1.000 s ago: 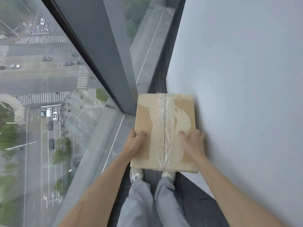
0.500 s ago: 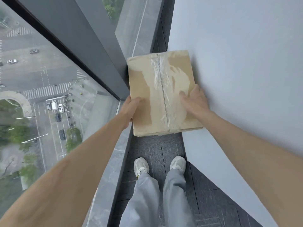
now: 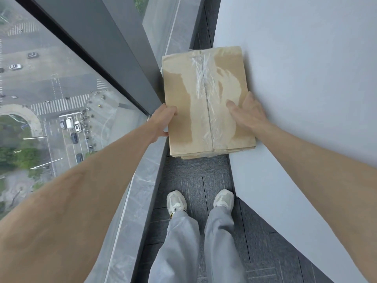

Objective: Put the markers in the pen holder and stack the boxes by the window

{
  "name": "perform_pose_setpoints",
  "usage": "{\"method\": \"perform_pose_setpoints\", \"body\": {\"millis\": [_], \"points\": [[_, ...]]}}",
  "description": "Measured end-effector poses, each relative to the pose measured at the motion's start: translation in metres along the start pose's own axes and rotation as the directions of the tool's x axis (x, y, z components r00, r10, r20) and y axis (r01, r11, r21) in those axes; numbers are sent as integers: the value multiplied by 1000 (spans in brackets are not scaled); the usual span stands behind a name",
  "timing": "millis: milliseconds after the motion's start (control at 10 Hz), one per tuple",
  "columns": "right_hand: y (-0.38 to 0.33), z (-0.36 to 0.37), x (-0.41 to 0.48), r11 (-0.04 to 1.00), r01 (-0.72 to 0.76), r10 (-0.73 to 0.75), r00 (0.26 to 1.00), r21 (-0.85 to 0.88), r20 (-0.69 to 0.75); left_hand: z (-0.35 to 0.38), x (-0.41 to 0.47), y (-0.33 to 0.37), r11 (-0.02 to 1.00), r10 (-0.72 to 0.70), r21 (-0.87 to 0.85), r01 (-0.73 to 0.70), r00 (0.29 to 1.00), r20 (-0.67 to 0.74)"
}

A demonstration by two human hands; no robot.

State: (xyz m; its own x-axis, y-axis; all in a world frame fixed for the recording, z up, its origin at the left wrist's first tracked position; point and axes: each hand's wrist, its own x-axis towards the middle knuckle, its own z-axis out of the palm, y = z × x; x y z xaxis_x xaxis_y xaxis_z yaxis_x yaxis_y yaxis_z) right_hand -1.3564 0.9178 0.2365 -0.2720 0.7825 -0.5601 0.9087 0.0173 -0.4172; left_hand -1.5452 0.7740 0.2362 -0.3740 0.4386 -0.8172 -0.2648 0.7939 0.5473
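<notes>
Fingers of both hands are closed on the sides of a cardboard box [image 3: 206, 99]: the left hand [image 3: 162, 123] wraps the box's left edge near its close corner, thumb lying over the top face and the other fingers curled underneath out of sight, while the right hand [image 3: 247, 115] presses flat against the right side, thumb stretched across the taped top and the remaining fingers down along the edge against the white wall [image 3: 306, 78]. Closest to the camera, two bare forearms reach forward over grey trousers [image 3: 195, 248] and pale sneakers [image 3: 176, 202] planted on dark grey carpet tiles [image 3: 195, 172]. Beyond the shoes sits the box, its brown top face sealed down the middle with a strip of clear tape [image 3: 204, 82] and marked with paler patches where the surface is torn. Under its near edge a second cardboard edge [image 3: 201, 156] shows, slightly offset, so the box lies on another one; whether it fully rests there or is partly carried by the hands cannot be told. The stack fills the narrow strip between the marble window sill [image 3: 142, 190] on the left and the white wall on the right. Farther left, a dark window frame [image 3: 98, 48] crosses the glass, with a street and parked cars far below.
</notes>
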Motion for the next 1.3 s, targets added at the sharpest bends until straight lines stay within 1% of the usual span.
{"method": "perform_pose_setpoints", "body": {"millis": [200,400,700,800,900,1000,1100,1200,1300], "points": [[-1,3,2,999,37,-36,999,37,-24,2,-5,-3,1000,20,-10,-20,999,27],[4,9,3,997,28,-26,999,79,-23,5,-9,-5,999,26,-39,-25,999,29],[12,12,2,998,55,-54,998,19,-39,11,-15,-5,999,34,2,-34,999,37],[17,11,0,998,60,-59,997,9,-52,14,-15,-8,999,29,28,-30,998,49],[18,6,-8,998,59,-59,998,3,-21,14,-18,-8,997,26,75,-30,999,47],[15,-7,-20,998,68,-68,998,-10,12,11,-23,-6,986,44,158,-49,998,33],[4,-23,-46,997,67,-67,998,-29,6,1,-43,3,947,68,316,-60,998,-13],[-17,-44,-83,998,55,-55,998,-37,9,-11,-73,23,946,115,315,-81,989,-90],[-35,-52,-131,995,102,-103,994,23,37,-19,-118,35,941,179,305,-147,981,-80]]}}
